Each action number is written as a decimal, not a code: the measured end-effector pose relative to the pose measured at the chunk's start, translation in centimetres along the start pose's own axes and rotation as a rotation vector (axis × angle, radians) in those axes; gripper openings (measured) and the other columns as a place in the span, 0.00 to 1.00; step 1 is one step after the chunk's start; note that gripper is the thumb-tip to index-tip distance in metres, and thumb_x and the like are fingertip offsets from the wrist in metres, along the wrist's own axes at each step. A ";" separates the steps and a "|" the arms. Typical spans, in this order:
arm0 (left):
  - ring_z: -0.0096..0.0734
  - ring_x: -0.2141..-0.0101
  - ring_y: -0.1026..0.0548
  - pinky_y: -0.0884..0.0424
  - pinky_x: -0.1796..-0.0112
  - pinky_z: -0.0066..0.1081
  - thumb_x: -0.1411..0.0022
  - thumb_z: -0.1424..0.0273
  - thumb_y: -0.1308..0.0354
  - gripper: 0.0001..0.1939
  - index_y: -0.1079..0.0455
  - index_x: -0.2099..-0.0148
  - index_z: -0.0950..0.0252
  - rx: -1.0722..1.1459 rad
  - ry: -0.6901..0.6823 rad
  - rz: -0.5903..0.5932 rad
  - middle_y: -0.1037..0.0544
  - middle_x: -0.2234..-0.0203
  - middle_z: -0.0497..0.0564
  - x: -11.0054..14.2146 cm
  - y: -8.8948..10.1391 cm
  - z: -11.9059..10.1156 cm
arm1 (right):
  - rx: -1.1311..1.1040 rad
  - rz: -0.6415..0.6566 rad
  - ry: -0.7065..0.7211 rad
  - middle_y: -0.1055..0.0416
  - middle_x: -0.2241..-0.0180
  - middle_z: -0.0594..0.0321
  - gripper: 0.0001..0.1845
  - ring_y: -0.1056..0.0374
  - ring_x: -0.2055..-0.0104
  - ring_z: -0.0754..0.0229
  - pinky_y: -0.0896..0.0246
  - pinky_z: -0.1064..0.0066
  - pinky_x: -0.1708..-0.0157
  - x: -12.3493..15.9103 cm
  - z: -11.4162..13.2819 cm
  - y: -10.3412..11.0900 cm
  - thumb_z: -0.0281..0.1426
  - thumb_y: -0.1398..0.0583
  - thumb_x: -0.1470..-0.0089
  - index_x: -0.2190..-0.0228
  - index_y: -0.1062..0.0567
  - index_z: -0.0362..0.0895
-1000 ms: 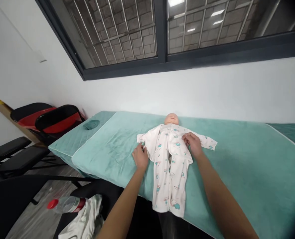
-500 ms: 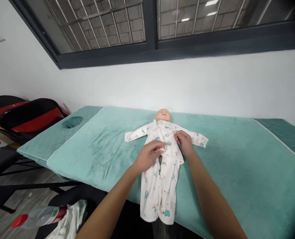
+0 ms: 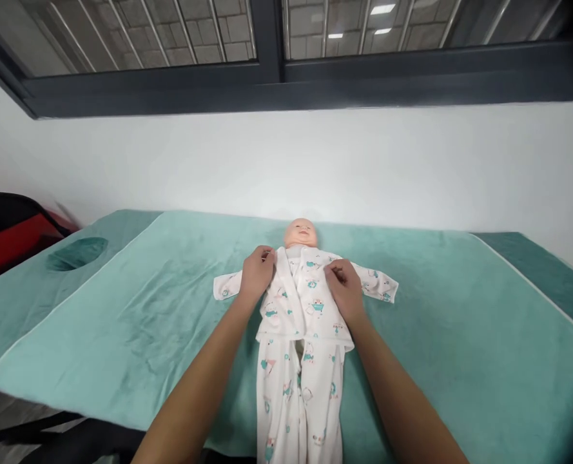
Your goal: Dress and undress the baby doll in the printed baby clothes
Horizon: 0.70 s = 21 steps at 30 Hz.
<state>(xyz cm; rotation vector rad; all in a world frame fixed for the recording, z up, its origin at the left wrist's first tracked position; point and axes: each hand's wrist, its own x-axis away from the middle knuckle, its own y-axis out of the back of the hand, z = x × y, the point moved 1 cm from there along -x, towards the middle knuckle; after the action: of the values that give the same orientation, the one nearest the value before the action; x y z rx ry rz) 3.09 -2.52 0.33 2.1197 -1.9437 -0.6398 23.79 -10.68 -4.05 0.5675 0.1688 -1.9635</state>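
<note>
A baby doll (image 3: 300, 232) lies on its back on a teal towel (image 3: 170, 309), dressed in a white printed sleepsuit (image 3: 300, 335). My left hand (image 3: 256, 271) rests on the doll's shoulder, fingers curled on the sleepsuit's left front edge near the collar. On the chest, my right hand (image 3: 343, 288) has its fingers closed on the other front flap of the suit. The suit's legs hang toward the near edge of the bed.
The towel covers a long massage bed (image 3: 532, 270) against a white wall under a dark-framed window (image 3: 267, 71). A face hole (image 3: 76, 252) shows at the bed's left end. A red and black chair (image 3: 6, 232) stands at the far left.
My left hand moved from the bed beside the doll, across its belly, up to the shoulder. My right hand stayed on the chest. The view shifted right and closer.
</note>
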 end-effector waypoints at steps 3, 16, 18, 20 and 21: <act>0.32 0.69 0.23 0.32 0.68 0.30 0.39 0.62 0.44 0.12 0.28 0.58 0.63 0.344 0.018 0.162 0.21 0.67 0.51 -0.2 -0.9 -2.5 | -0.018 0.037 0.079 0.27 0.57 0.58 0.06 0.32 0.52 0.55 0.36 0.61 0.51 -0.1 0.1 0.0 0.32 0.43 0.41 0.65 0.25 0.48; 0.34 0.63 0.26 0.32 0.56 0.35 0.38 0.66 0.44 0.11 0.22 0.60 0.62 0.018 -0.241 0.088 0.24 0.62 0.53 -1.1 -3.5 -1.6 | 0.010 0.256 0.049 0.27 0.50 0.59 0.13 0.33 0.46 0.55 0.39 0.60 0.44 -0.4 1.6 -0.3 0.33 0.43 0.39 0.53 0.24 0.50; 0.35 0.63 0.26 0.32 0.57 0.35 0.38 0.65 0.44 0.10 0.22 0.62 0.62 0.014 -0.249 0.145 0.24 0.64 0.52 -1.3 -3.7 -1.5 | 0.163 0.274 0.053 0.26 0.53 0.59 0.12 0.31 0.51 0.56 0.37 0.63 0.49 -1.4 2.3 -0.9 0.35 0.44 0.39 0.54 0.26 0.49; 0.35 0.64 0.25 0.33 0.59 0.34 0.38 0.65 0.44 0.09 0.24 0.65 0.62 0.044 -0.233 0.170 0.22 0.66 0.51 -1.5 -3.7 -1.5 | 0.369 0.312 0.023 0.25 0.59 0.60 0.11 0.29 0.57 0.57 0.36 0.65 0.56 -2.7 3.4 -2.0 0.37 0.45 0.38 0.59 0.26 0.47; 0.34 0.65 0.26 0.33 0.61 0.33 0.38 0.66 0.44 0.09 0.24 0.66 0.62 0.077 -0.220 0.168 0.22 0.68 0.50 -1.5 -3.6 -1.4 | 0.508 0.332 -0.001 0.24 0.63 0.60 0.11 0.29 0.60 0.57 0.37 0.65 0.58 -3.4 4.0 -2.7 0.38 0.46 0.38 0.62 0.27 0.47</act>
<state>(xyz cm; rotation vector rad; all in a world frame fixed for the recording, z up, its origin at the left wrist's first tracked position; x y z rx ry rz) 6.91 -0.80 0.33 1.9721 -2.2673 -0.8068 21.33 -8.11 0.74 0.8604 -0.4138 -1.6763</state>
